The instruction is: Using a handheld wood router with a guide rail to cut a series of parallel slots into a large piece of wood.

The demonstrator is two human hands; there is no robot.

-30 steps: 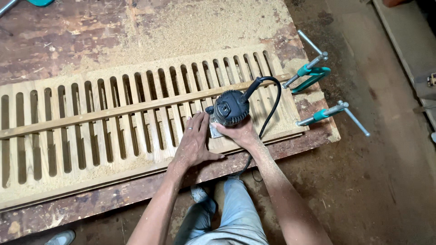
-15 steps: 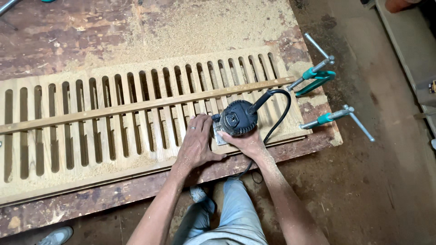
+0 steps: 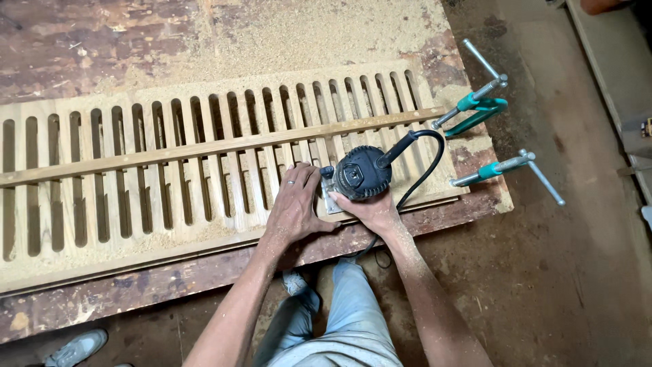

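- 1 dark trim router [image 3: 362,172] is stood upright on the slotted wooden panel [image 3: 170,177], near the panel's right end and by its near edge; its round top is turned to the camera, so its long axis runs toward the viewer.
- A black cord [image 3: 426,170] is led from the router's top to the right, then looped back toward the person.
- The panel's long axis is laid left to right, and its slots are cut across it.
- 1 thin wooden strip [image 3: 204,146] is laid lengthwise across the slots, just beyond the router.
- The router's body is wrapped from below by the right hand [image 3: 373,211], fingers closed around it.
- The left hand [image 3: 293,207] is pressed flat, fingers spread, on the panel just left of the router, with the thumb against the router's pale base plate [image 3: 331,202].
- The cutter is hidden under the router; the panel's left end is cut off by the frame.
- 2 teal-handled bar clamps [image 3: 475,105] are seen right of the router at the panel's end.
- Sawdust [image 3: 305,34] is spread beyond the panel.
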